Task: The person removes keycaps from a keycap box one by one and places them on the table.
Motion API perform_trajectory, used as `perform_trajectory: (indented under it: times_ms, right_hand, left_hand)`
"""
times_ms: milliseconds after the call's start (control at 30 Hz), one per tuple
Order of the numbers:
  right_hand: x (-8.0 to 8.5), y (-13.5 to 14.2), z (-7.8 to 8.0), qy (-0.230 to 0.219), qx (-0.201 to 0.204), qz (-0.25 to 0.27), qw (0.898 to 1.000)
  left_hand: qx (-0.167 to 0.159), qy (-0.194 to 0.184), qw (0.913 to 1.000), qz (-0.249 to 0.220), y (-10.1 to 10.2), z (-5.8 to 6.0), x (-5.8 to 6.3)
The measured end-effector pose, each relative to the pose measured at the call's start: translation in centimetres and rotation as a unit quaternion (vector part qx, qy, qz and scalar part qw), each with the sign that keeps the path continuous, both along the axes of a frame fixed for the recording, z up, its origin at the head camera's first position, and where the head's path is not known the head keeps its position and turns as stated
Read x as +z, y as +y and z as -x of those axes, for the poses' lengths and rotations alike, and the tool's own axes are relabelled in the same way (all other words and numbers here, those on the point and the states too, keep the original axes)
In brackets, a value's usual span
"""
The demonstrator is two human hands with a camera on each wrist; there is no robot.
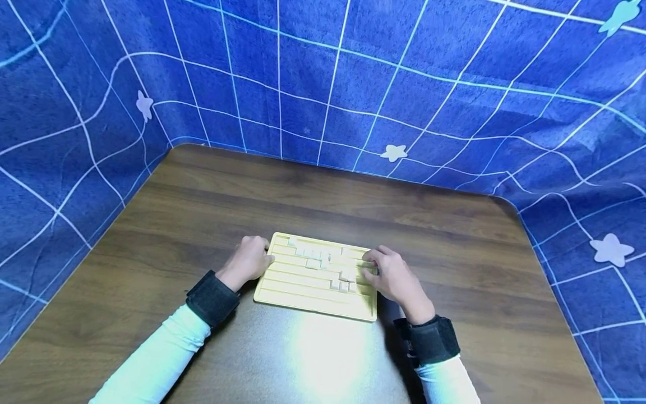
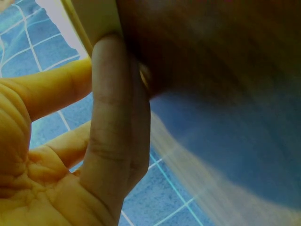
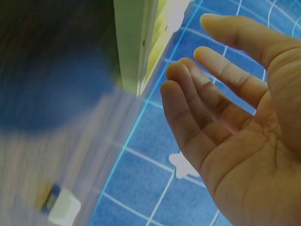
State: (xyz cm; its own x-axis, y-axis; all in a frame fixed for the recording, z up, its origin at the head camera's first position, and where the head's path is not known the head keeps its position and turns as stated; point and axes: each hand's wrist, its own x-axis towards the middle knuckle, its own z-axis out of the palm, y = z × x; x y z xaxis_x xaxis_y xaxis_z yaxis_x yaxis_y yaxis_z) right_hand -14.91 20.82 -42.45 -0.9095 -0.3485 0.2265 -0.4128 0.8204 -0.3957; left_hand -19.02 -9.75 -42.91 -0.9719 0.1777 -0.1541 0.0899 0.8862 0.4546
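Observation:
A pale yellow tray (image 1: pixel 292 292) with raised rows lies near the middle of the table, tilted slightly in the head view. Several small whitish tiles (image 1: pixel 313 264) sit along its rows, in one group toward the upper left and another at the right. My left hand (image 1: pixel 249 258) pinches the tray's left edge, and in the left wrist view a fingertip (image 2: pixel 110 44) presses against its side (image 2: pixel 99 21). Over the right edge hovers my right hand (image 1: pixel 396 275), fingers loosely bent. The right wrist view shows those fingers (image 3: pixel 188 113) apart from the tray wall (image 3: pixel 134 42), holding nothing.
The brown wooden table (image 1: pixel 303 191) has rounded back corners. A blue cloth (image 1: pixel 303 73) with white grid lines and stars hangs behind and around it. Bright glare lies on the table in front of the tray. Dark bands (image 1: pixel 212 297) wrap both wrists.

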Motion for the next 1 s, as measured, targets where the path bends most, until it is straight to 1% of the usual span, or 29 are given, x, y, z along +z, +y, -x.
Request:
perform_trajectory:
  times_ms: [233,433,500,800,1000]
  right_hand:
    - [-0.2,-1.3,0.1,-0.021,0.028,-0.011,0.999]
    - [-0.5,-1.8,0.1,-0.018,0.06,-0.018,0.998]
    - [-0.6,-1.9,0.2,-0.015,0.068,-0.019,0.997]
    - [-0.9,-2.0,0.3,-0.007,0.074,-0.018,0.997]
    - [-0.9,-1.9,0.3,0.0,0.089,-0.009,0.996]
  left_hand:
    - [-0.003,0.001,1.0,-0.002,0.0,0.2,-0.1]
    - [-0.007,0.018,0.9998,-0.011,-0.1,0.2,-0.3]
    - [-0.005,0.015,0.9998,-0.014,-0.1,0.1,-0.3]
    - [-0.001,-0.003,0.9999,-0.016,-0.2,0.1,-0.1]
    - [-0.004,0.003,0.9999,-0.013,-0.2,0.2,-0.2]
